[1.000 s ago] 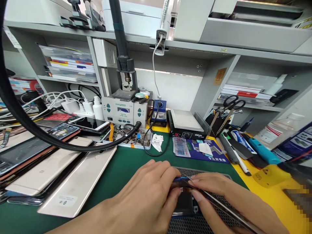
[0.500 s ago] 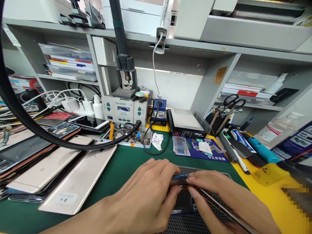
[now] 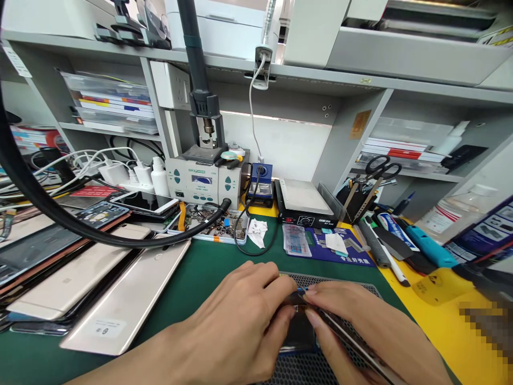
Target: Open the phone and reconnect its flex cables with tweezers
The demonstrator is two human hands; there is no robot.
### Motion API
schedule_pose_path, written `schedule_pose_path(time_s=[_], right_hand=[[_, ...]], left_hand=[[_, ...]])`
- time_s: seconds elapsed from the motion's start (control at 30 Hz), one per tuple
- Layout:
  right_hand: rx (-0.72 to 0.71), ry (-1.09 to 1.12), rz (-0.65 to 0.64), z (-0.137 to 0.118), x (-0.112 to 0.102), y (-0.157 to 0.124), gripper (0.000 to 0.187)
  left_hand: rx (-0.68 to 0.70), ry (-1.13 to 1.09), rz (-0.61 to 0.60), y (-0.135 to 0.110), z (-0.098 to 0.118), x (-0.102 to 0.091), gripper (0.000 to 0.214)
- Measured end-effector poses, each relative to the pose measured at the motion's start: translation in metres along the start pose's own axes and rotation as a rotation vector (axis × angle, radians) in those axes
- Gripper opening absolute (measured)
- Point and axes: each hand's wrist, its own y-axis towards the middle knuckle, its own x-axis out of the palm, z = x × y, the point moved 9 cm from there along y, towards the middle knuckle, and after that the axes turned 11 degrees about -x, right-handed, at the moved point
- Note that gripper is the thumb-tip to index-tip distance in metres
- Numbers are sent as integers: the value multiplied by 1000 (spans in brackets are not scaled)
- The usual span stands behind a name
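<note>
Both my hands meet low in the middle of the head view over a dark phone (image 3: 298,331) that lies on a black perforated mat (image 3: 344,284). My left hand (image 3: 240,321) is closed, its fingers pinching the phone's top edge. My right hand (image 3: 372,326) is closed too, gripping the same top edge and the thin screen panel that lifts off along the phone's right side. Most of the phone is hidden under my fingers.
Gold phone back covers (image 3: 124,305) and other phones lie at left under a thick black hose (image 3: 60,214). A hot-air station (image 3: 202,179), a parts tray (image 3: 212,224) and a heating plate (image 3: 306,203) stand behind. Scissors (image 3: 379,171), pens and a blue tool (image 3: 427,246) sit at right.
Both hands have crept a little toward the left and farther along the phone's top edge. My grip is unchanged.
</note>
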Motion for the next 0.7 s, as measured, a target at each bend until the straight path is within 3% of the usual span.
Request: schedule_pose_path(time_s=[0.3, 0.53, 0.7], right_hand=[[-10, 59, -18, -2, 2, -1, 26], [0, 53, 53, -5, -5, 5, 22], [194, 11, 166, 5, -18, 6, 11]], left_hand=[[10, -42, 4, 0, 1, -1, 18], [23, -48, -10, 0, 1, -1, 20], [9, -35, -18, 0, 0, 0, 19]])
